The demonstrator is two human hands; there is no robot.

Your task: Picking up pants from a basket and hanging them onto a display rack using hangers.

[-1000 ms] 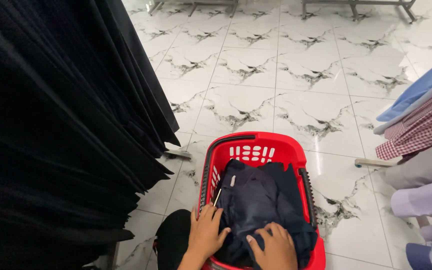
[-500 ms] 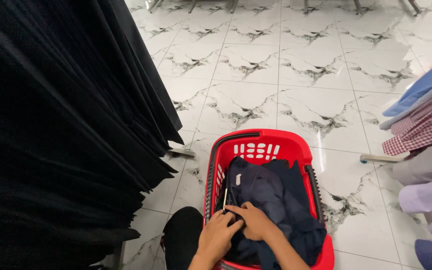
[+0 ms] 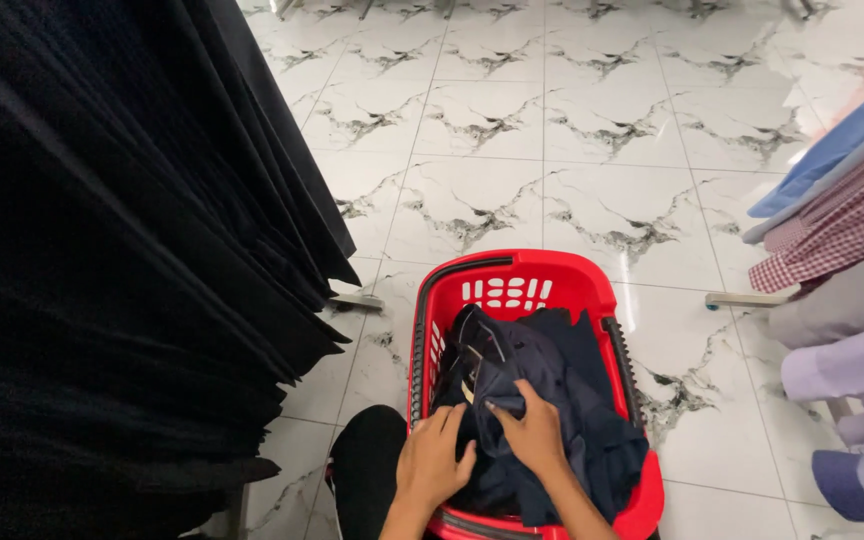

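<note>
head view looks down on a red basket on the marble floor, filled with dark navy clothes. left hand lies flat with fingers spread on the pile's near edge; right hand pinches a fold just beside it. black garments hang left, shirts right.

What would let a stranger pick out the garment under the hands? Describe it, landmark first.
Start at the white marbled floor between the rack of black clothes and the shirts on the right. On it stands a red basket. The garment is the dark navy cloth bundled inside, with the left hand and right hand pressing on it; it alone lies crumpled, not hanging.
</note>
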